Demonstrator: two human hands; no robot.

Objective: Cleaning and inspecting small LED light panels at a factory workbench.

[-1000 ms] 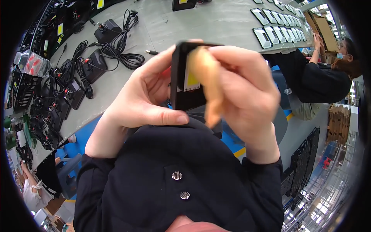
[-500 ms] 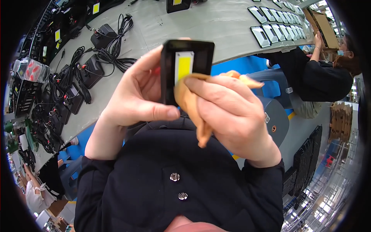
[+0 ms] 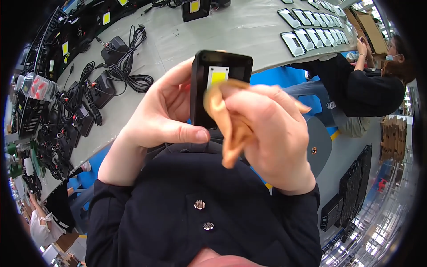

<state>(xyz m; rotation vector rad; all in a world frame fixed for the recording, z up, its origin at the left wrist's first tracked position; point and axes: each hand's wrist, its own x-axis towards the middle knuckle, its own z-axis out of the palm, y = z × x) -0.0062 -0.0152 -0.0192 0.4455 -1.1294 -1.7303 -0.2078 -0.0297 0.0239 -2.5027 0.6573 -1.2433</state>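
My left hand grips a black rectangular lamp housing by its left side and bottom, thumb along the lower edge. A yellow LED panel with a pale border sits inside the housing, facing up at me. Bunched in my right hand is an orange-tan cloth, pressed over the lower part of the panel. Cloth and right fingers are slightly blurred and hide the housing's lower right.
Black power adapters with coiled cables lie on the grey table at left, near a clear plastic jar. Another lamp stands at the far edge. Rows of silver-and-black frames lie at far right, near a seated person.
The lamp housing and my left hand have shifted slightly right. My right hand has moved the cloth over the panel, uncovering less of its lower part. The view has turned a little.
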